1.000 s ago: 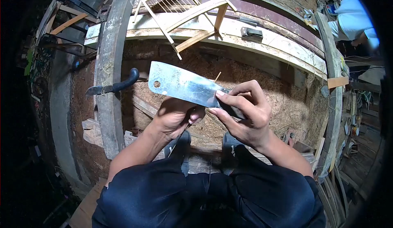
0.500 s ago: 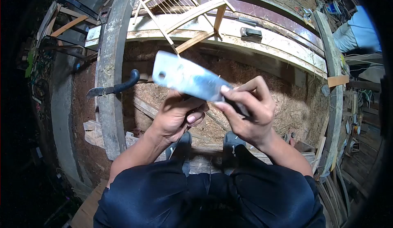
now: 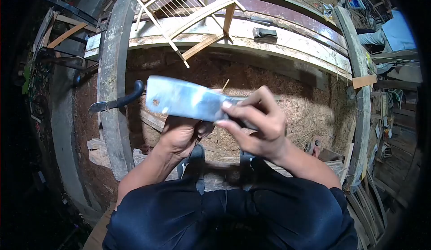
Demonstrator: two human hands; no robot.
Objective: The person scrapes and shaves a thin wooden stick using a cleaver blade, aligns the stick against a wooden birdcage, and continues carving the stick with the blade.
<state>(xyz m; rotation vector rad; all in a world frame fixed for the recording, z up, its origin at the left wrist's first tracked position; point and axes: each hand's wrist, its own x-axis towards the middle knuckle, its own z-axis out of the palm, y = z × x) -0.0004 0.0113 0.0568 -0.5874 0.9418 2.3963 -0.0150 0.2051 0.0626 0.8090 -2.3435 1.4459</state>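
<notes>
A broad metal cleaver [image 3: 182,98] with a round hole near its far corner lies across the view, its blade pointing left. My right hand [image 3: 260,126] grips it at the handle end, thumb and index finger pinching the base of the blade. Below the blade, my left hand [image 3: 182,135] is closed, with its fingers partly hidden. A thin light stick [image 3: 226,85] pokes up behind the blade; its lower part is hidden, so whether the left hand holds it is unclear.
A knife with a curved black handle [image 3: 130,95] rests on the left beam [image 3: 112,66]. A slatted bamboo frame [image 3: 193,16] and a dark block [image 3: 265,35] sit on the pale plank [image 3: 305,54] ahead. Another person [image 3: 397,32] is at the upper right.
The cleaver rose and tilted, then came down and left to lie nearly level. The whole view has shifted slightly, and the other person has moved lower.
</notes>
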